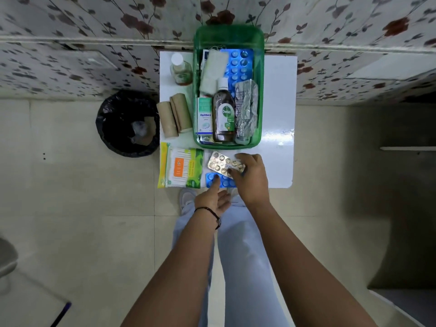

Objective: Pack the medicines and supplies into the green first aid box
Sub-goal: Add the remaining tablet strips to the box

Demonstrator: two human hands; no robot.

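The green first aid box (259,67) stands open at the back of a small white table (278,119). Inside lie a Dettol bottle (223,114), an Optibex carton (204,116), a white gauze pack (213,69), a blue blister sheet (241,64) and a silver foil strip (246,107). In front of the box my right hand (252,178) grips a gold blister strip (220,162) by its right end. My left hand (212,198) points one finger down onto a blue blister strip (224,182) at the table's front edge.
Left of the box stand a small clear bottle (180,70) and two tan bandage rolls (174,118). A cotton swab pack (180,167) lies at the front left. A black-lined bin (128,123) sits on the floor left of the table.
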